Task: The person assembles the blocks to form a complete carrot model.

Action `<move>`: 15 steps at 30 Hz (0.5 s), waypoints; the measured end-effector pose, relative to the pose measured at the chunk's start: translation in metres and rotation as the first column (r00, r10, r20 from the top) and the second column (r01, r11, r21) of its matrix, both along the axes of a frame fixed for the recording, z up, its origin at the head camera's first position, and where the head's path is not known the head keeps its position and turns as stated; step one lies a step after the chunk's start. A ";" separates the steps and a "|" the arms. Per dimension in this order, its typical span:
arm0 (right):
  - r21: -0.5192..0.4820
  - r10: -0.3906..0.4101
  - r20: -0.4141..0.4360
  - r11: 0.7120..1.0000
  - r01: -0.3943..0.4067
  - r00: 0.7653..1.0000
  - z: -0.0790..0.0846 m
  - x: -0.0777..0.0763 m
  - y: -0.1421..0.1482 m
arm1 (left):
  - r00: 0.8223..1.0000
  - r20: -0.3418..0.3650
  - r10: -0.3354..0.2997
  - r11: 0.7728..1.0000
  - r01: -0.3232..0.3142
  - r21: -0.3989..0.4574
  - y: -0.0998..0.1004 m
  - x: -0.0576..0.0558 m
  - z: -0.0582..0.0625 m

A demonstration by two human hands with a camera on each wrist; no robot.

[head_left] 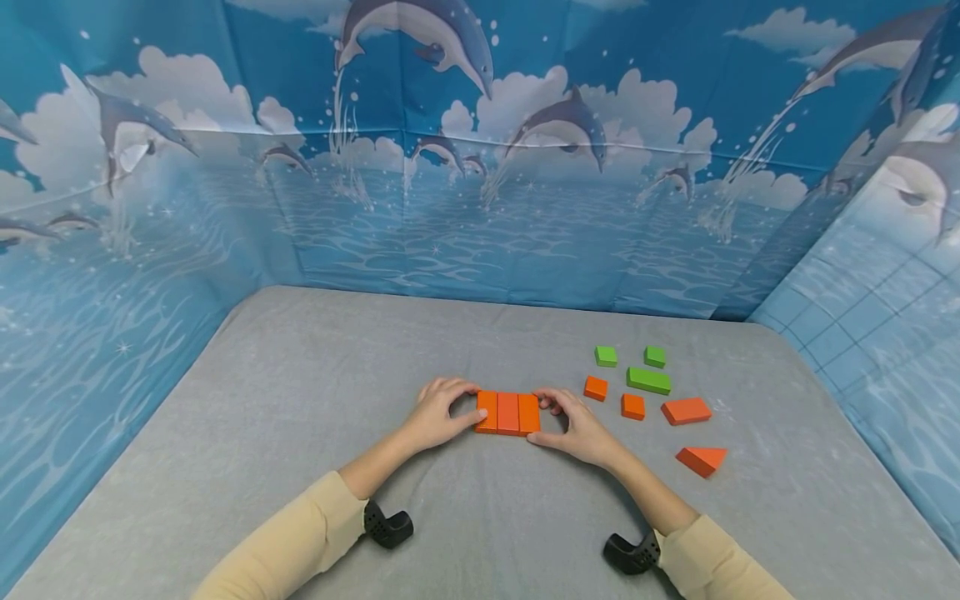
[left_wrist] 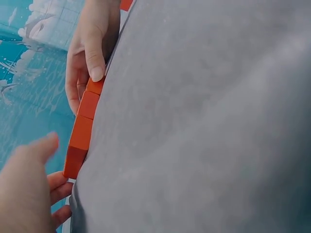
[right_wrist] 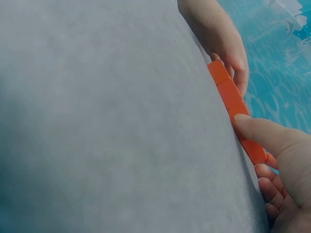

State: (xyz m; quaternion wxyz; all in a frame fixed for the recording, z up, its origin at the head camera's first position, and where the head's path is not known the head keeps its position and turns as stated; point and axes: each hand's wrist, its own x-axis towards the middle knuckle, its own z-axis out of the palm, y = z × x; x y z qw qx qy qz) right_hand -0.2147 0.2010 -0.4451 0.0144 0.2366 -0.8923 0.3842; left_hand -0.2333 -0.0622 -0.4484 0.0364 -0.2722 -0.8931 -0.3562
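Three orange rectangular blocks (head_left: 507, 413) lie side by side in a row on the grey cloth, long sides against each other. My left hand (head_left: 438, 416) is at the row's left end, its fingertips at the end block's outer side. The left thumb (left_wrist: 44, 147) stands off the block in the left wrist view. At the other end my right hand (head_left: 581, 432) pinches the rightmost block, thumb (right_wrist: 248, 125) on its near face and fingers around the outer end and far corner.
To the right lie two small orange blocks (head_left: 596, 388), a larger orange-red block (head_left: 686, 411) and an orange-red triangular block (head_left: 702, 460). Behind them sit two small green blocks (head_left: 606, 356) and a longer green block (head_left: 648, 381). A dolphin-print curtain (head_left: 465, 225) encloses the table.
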 end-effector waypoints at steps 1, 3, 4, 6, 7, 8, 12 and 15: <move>-0.001 0.001 0.001 1.000 -0.001 1.000 0.000 0.000 0.000 | 1.000 0.004 0.000 1.000 0.000 0.007 0.000 0.000 0.000; -0.005 0.004 0.001 1.000 -0.004 1.000 0.000 0.000 0.000 | 1.000 0.013 0.001 1.000 -0.001 0.024 0.000 0.000 0.000; -0.004 0.005 0.000 1.000 -0.005 1.000 0.000 0.000 0.000 | 1.000 0.017 -0.001 0.999 0.001 0.032 0.000 0.000 -0.001; -0.003 0.006 -0.003 1.000 -0.006 1.000 -0.001 0.000 0.000 | 1.000 0.018 -0.001 0.999 0.000 0.045 0.000 0.000 -0.002; -0.002 0.005 -0.003 1.000 -0.005 1.000 -0.001 0.000 0.000 | 1.000 0.019 0.000 0.999 -0.001 0.051 0.000 0.000 -0.002; -0.003 0.005 -0.003 1.000 -0.005 1.000 -0.001 0.000 0.000 | 1.000 0.018 -0.001 0.999 0.000 0.054 0.000 -0.001 -0.002; -0.004 0.013 0.005 1.000 -0.013 1.000 -0.001 -0.001 0.001 | 1.000 0.013 -0.004 0.998 0.003 0.059 -0.001 -0.001 -0.004; -0.034 0.051 0.043 0.998 -0.049 0.998 0.002 -0.003 0.004 | 1.000 0.002 -0.005 0.998 0.005 0.060 -0.001 -0.001 -0.004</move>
